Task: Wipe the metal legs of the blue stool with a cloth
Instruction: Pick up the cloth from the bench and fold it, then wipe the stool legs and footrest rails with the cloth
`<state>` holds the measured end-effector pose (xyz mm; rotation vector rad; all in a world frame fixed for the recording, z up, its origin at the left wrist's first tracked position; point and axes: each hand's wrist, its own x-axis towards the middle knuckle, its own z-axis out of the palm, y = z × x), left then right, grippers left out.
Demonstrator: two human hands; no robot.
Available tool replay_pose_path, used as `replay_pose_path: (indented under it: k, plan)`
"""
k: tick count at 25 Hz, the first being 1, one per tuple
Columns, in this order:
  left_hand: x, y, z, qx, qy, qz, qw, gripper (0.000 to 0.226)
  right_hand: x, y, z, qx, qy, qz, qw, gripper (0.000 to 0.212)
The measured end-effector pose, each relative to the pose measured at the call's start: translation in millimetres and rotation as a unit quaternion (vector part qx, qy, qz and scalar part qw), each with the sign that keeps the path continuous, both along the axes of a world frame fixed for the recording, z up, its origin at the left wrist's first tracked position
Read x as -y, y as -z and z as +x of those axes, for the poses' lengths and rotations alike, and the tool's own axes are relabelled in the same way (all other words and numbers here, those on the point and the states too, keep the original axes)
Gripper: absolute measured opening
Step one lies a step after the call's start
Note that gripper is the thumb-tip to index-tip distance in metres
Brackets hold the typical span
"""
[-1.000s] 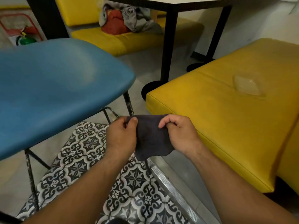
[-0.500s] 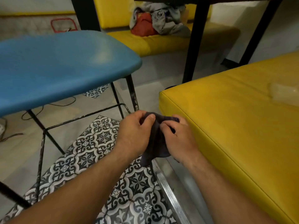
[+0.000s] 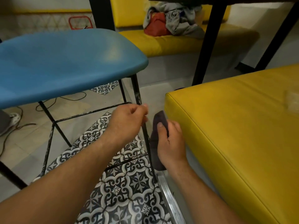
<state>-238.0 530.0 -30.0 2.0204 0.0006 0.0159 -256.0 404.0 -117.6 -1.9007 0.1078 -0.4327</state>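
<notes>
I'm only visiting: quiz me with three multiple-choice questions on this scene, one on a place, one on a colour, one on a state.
1. Where is the red bag? A: on a shelf. B: on the far yellow bench. C: in a drawer.
2. What colour is the cloth? A: white. B: yellow. C: dark grey.
3. What holds the cloth? A: the right hand. B: nothing. C: both hands.
Key: B, it sits on the bench cushion; C, the fabric looks dark; A, the right thumb pins it while the left hand curls round the stool leg.

The patterned tile floor [image 3: 123, 196] bears the blue stool [image 3: 64, 62]; cables [image 3: 24, 125] lie leftward.
</notes>
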Motion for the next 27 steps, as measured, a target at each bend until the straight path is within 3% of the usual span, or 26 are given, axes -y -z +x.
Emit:
replay_pose_path:
  k: [4, 7, 9, 15, 20, 27]
  plan:
    - [-33, 1, 10, 0.021, -0.133, -0.01, 0.991, 0.03, -4, -22, 26, -0.049, 0.014, 0.015, 0.999, 0.035]
    - [-47, 1, 22, 0.037, -0.155, -0.01, 0.987, 0.029, 3, -36, 48, -0.028, 0.058, -0.126, 0.99, 0.042]
    - [-52, 2, 28, 0.046, -0.149, -0.003, 0.988, 0.028, 10, -47, 56, -0.004, 0.098, -0.15, 0.984, 0.035]
    - [-56, 5, 43, 0.058, -0.121, -0.025, 0.991, 0.029, -7, -83, 74, -0.014, 0.022, -0.078, 0.997, 0.03]
    - [-67, 10, 47, 0.069, -0.125, -0.016, 0.99, 0.025, -46, -64, 66, 0.031, 0.015, 0.006, 0.999, 0.03]
    - [-72, 11, 52, 0.052, -0.13, -0.022, 0.99, 0.028, 13, -77, 87, -0.129, 0.075, 0.162, 0.975, 0.018]
